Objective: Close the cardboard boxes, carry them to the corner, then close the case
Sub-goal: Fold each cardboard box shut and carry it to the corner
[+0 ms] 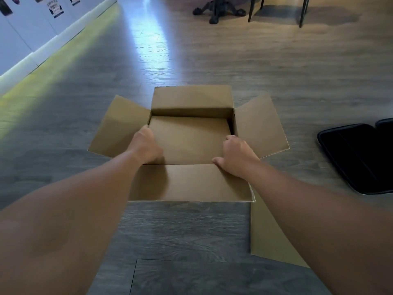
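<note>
An open brown cardboard box (191,183) sits on the wood floor in front of me. Its near flap (189,139) is folded flat over the opening. My left hand (144,145) grips that flap's left edge and my right hand (236,156) grips its right edge, fingers curled over the cardboard. The far flap (191,99) stands up and leans inward. The left flap (119,128) and right flap (260,126) are splayed outward. An open black case (359,158) lies on the floor to the right.
Another piece of cardboard (270,233) shows at the lower right, partly hidden by my right forearm. A black table base (217,10) and chair legs (303,11) stand far ahead. White cabinets (27,33) run along the left.
</note>
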{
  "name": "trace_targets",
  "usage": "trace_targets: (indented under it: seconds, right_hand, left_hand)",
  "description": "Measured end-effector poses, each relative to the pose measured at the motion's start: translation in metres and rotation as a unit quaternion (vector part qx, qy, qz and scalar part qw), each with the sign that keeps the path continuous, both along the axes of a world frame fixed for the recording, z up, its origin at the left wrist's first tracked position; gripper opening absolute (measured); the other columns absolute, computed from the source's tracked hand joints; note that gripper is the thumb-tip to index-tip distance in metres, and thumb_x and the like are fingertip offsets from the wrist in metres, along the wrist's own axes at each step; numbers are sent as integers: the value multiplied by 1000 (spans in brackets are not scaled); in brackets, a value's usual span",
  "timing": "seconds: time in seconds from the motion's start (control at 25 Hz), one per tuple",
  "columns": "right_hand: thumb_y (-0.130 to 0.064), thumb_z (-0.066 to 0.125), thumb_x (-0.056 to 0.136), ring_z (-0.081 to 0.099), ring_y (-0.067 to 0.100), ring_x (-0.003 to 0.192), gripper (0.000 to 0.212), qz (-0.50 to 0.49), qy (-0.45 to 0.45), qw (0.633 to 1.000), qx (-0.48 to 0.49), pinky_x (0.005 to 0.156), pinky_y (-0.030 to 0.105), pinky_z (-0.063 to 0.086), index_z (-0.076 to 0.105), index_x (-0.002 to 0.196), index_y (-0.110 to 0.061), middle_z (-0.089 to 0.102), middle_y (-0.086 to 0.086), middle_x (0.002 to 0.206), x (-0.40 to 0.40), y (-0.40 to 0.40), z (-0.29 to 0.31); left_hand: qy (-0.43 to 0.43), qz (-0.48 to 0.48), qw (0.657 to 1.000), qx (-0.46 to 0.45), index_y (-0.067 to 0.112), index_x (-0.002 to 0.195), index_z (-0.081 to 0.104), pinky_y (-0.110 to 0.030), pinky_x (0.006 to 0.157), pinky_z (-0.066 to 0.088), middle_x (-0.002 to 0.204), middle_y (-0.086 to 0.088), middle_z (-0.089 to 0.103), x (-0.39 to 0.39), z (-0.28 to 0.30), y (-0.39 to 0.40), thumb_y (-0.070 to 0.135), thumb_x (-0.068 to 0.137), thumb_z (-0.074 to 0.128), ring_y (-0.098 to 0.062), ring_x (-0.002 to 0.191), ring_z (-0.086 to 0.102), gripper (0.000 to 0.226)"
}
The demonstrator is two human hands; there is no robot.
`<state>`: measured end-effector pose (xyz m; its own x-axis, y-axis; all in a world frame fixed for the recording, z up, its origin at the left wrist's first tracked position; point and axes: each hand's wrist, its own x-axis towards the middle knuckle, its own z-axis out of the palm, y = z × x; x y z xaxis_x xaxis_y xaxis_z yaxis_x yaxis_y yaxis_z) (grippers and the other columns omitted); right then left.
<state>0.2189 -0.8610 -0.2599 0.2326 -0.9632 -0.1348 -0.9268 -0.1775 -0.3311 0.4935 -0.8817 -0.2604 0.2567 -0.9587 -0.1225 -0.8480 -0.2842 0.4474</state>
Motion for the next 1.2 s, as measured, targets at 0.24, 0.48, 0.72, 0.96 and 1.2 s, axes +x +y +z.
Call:
trace_targets:
  seconds: [0.24, 0.48, 0.72, 0.96, 1.2]
  right_hand:
    - [-47, 62, 94, 52, 31, 122, 40, -19, 63, 996, -66, 100, 42, 45, 63, 112, -11, 55, 11, 126, -18, 9, 11]
    - [-42, 57, 94, 53, 30, 117, 44, -81, 10, 990, -118, 102, 46, 45, 62, 122, -10, 60, 10, 119, -84, 17, 29]
    - [-49, 50, 96, 54, 32, 120, 49, -195, -43, 976, -92, 97, 47, 47, 59, 128, -12, 58, 8, 132, -186, 58, 12]
    - [-38, 52, 93, 52, 33, 117, 38, -243, 33, 969, 27, 90, 44, 45, 58, 122, -14, 52, 7, 127, -272, 119, -32]
    - [-30, 56, 91, 53, 30, 109, 34, -255, 33, 949, 181, 92, 47, 52, 54, 123, -17, 52, 12, 124, -294, 172, -90]
  left_hand:
    - [-29, -57, 998, -16, 6, 126, 57, -27, 87, 38, 144, -8, 49, -46, -6, 3, 34, 88, 68, -26, 122, 53, 49]
    - [-30, -73, 997, -22, 8, 115, 62, -38, 81, 54, 101, -5, 62, -92, 7, 6, 46, 89, 60, -21, 88, 57, 46]
    - [-50, -247, 953, -169, 16, 88, 58, -27, 69, 50, 88, 4, 55, -207, 18, 43, 31, 95, 58, -14, 83, 55, 17]
    - [-63, -370, 914, -153, 13, 89, 58, -28, 74, 51, 92, -2, 53, -290, -14, 108, 22, 96, 50, -16, 88, 51, 14]
    - [-190, -376, 897, 134, 15, 80, 53, -22, 53, 40, 79, -3, 59, -315, -66, 138, 12, 95, 47, -13, 68, 58, 16]
